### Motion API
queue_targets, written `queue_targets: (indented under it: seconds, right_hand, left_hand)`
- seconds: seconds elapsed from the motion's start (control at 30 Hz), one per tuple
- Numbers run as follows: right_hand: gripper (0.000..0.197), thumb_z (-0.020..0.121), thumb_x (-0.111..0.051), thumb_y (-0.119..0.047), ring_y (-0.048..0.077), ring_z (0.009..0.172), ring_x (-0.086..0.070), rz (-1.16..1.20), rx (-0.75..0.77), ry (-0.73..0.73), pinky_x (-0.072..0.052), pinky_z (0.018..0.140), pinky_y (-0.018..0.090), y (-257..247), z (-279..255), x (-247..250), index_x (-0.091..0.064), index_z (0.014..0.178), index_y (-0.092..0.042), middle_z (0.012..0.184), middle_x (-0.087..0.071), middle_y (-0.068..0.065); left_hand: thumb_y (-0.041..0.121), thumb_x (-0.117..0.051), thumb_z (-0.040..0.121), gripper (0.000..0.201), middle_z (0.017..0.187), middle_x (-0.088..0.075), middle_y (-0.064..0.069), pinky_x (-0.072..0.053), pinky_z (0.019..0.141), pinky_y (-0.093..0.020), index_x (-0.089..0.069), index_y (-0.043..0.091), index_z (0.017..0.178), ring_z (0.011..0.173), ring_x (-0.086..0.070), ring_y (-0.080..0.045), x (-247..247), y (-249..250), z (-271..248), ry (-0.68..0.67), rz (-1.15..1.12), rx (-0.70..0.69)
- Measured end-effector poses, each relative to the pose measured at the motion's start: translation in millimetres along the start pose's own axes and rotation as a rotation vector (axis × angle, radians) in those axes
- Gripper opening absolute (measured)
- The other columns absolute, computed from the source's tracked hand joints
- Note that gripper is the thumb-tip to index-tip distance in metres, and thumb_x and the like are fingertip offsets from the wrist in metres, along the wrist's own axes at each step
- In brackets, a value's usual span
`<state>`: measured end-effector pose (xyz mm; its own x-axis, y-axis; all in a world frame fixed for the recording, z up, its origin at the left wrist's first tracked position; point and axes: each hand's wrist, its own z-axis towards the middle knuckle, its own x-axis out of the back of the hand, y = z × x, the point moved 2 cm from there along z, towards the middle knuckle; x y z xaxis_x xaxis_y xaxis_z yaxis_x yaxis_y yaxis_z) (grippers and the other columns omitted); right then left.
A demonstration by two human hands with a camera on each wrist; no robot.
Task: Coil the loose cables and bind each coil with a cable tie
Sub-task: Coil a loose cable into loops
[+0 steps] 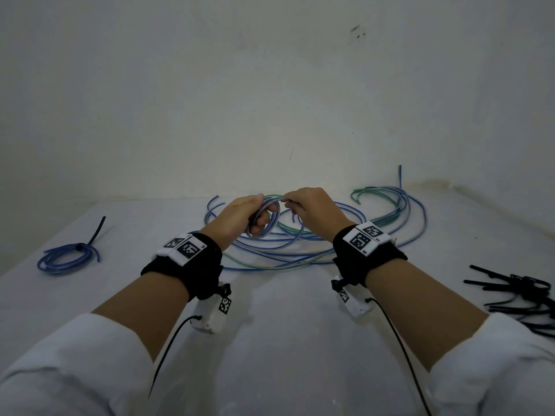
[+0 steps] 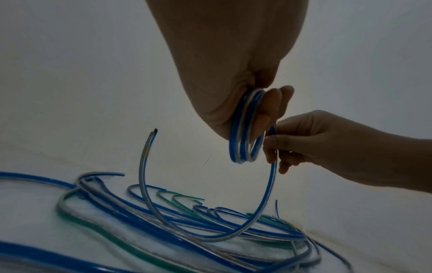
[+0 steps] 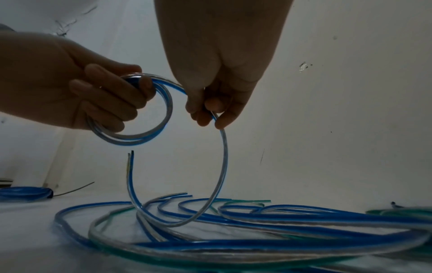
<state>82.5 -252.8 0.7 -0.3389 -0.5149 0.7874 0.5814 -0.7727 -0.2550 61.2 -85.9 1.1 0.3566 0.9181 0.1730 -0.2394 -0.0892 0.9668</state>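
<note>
Head view first: the white tabletop [image 1: 285, 325] runs out to a pale wall, and across its far middle sprawls the heap of loose cables [image 1: 345, 232], blue-and-clear strands mixed with a few green ones, slack and overlapping because nothing binds them yet. At the far left lies a finished blue coil [image 1: 67, 256], already cinched by a black tie whose tail sticks up, set well apart from the heap, probably to keep done work out of the tangle. At the near right a bunch of black cable ties [image 1: 516, 291] waits within reach of the right arm. Above the heap both hands meet. The left hand [image 1: 243, 216] has its fingers curled through a small coil in progress [image 1: 264, 219], clamping several turns together so the loops cannot spring open. The right hand [image 1: 312, 210] pinches the same cable just beside that coil between thumb and fingertips, guiding the strand round for another turn. From the pinch, in the right wrist view, the free tail [image 3: 221, 166] hangs in a wide arc down to the heap and curls back up to its cut end [image 3: 131, 154], so little length seems left to wind. My judgement: the winding is nearly finished, and a tie comes next.
</note>
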Motion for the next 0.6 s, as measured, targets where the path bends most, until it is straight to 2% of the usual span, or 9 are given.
queue_targets:
  seconds: [0.13,0.23,0.33,0.4,0.6]
  right_hand:
    - [0.021,0.092,-0.05,-0.008,0.029,0.077,-0.059,-0.008,0.038,-0.01,-0.044,0.07,0.038,-5,-2,0,-0.068,0.102,-0.005,0.081,-0.068,0.013]
    - [0.021,0.092,-0.05,-0.009,0.03,0.08,-0.059,-0.005,0.034,-0.012,-0.045,0.071,0.039,-7,-3,2,-0.067,0.103,-0.005,0.084,-0.068,0.014]
    - [0.019,0.092,-0.052,-0.011,0.029,0.088,-0.059,0.024,-0.065,-0.005,-0.045,0.077,0.038,-2,-5,2,-0.064,0.104,-0.002,0.095,-0.068,0.015]
    - [0.016,0.093,-0.051,-0.012,0.03,0.088,-0.059,0.042,-0.161,-0.01,-0.045,0.075,0.037,6,-8,2,-0.061,0.101,-0.001,0.096,-0.067,0.016]
    - [0.01,0.096,-0.041,-0.007,0.029,0.051,-0.063,0.278,-0.47,-0.05,-0.057,0.059,0.048,6,-15,0,-0.049,0.098,-0.003,0.098,-0.057,0.021]
  left_hand:
    - [0.022,-0.025,0.103,0.037,0.056,-0.038,0.002,-0.034,0.046,-0.017,-0.055,0.004,0.089,0.046,-0.035,-0.01,-3,0,1,-0.036,-0.041,0.014]
    - [0.02,-0.025,0.103,0.036,0.053,-0.033,0.006,-0.028,0.043,-0.015,-0.052,0.008,0.081,0.043,-0.028,-0.007,-4,0,1,-0.03,-0.054,0.028]
    - [0.019,-0.026,0.103,0.034,0.048,-0.031,0.01,-0.024,0.042,-0.014,-0.047,0.01,0.077,0.041,-0.024,-0.004,-1,-2,1,-0.012,-0.066,0.04]
    - [0.019,-0.027,0.103,0.033,0.047,-0.033,0.011,-0.022,0.042,-0.015,-0.045,0.012,0.077,0.041,-0.023,-0.005,3,-2,1,0.015,-0.112,0.034]
    - [0.018,-0.028,0.102,0.028,0.055,-0.059,0.007,-0.03,0.042,-0.016,-0.046,0.014,0.081,0.041,-0.034,-0.006,4,2,3,0.122,-0.192,-0.044]
